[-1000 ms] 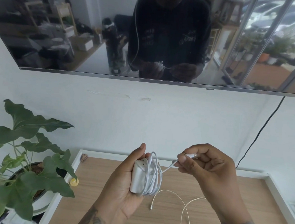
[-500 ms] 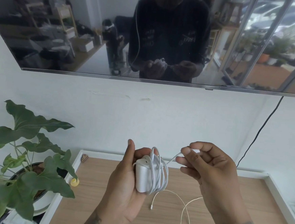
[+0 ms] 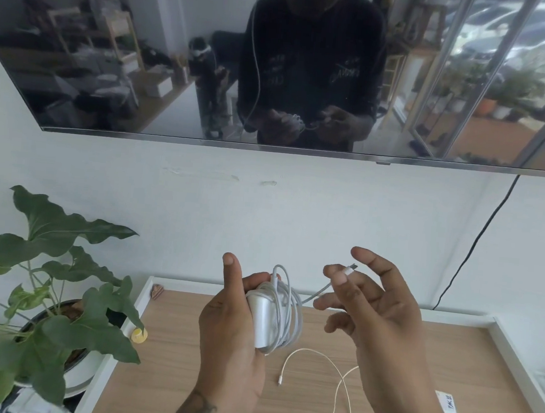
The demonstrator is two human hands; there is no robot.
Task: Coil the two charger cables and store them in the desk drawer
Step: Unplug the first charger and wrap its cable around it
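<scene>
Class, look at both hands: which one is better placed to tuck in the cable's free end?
Right. The right hand already pinches the plug end, a short stretch from the coil, while the left hand is occupied gripping the charger brick.

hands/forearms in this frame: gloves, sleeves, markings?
No gloves: the left hand and right hand are bare, with no rings visible. Both forearms are bare as far as the frame shows, no sleeve in direct view. Dark tattoos mark both forearms near the wrist, at the bottom edge. No watch or band visible.
</scene>
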